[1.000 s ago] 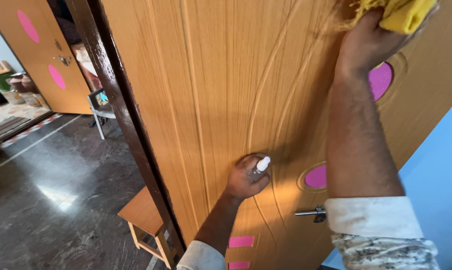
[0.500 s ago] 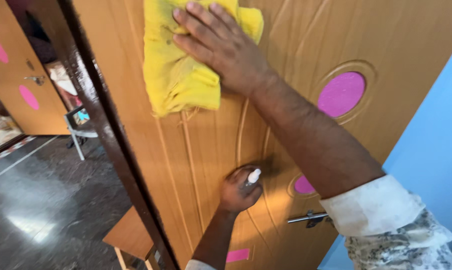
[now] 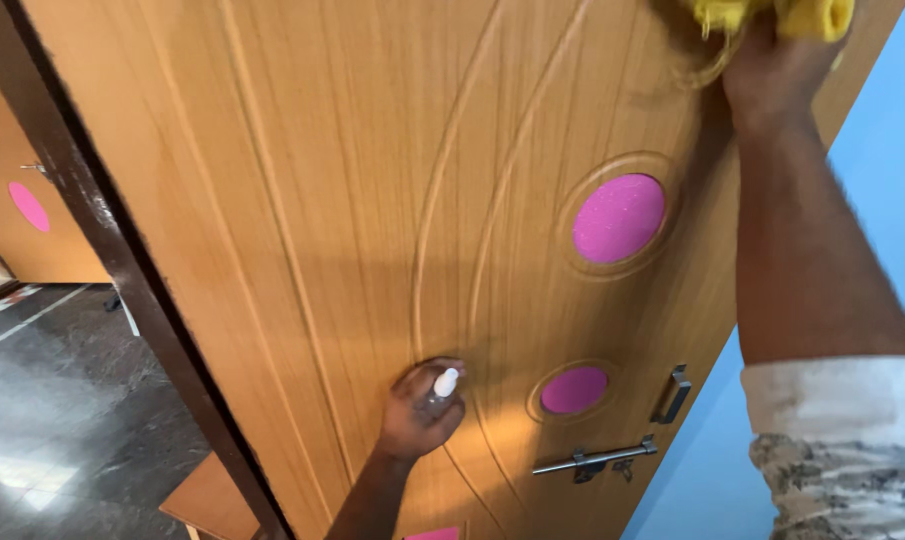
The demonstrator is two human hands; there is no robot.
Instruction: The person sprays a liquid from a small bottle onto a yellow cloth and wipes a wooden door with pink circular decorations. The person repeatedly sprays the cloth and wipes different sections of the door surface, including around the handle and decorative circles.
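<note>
Yellow cloth (image 3: 772, 15), one, pressed high on the wooden door (image 3: 322, 200) under the right hand (image 3: 777, 65), fingers closed on it. Below, the left hand (image 3: 417, 415) clasps one small spray bottle (image 3: 442, 385) against the door, beside two round pink insets (image 3: 618, 218).

Dark brown door frame (image 3: 122, 260) runs diagonally down the left. Left of the frame: glossy dark stone floor (image 3: 62, 420) with light glare, second tan door (image 3: 22, 200) with pink ovals. Low wooden stool (image 3: 212, 500) at the frame's base. Blue wall (image 3: 892, 200) far right.
</note>
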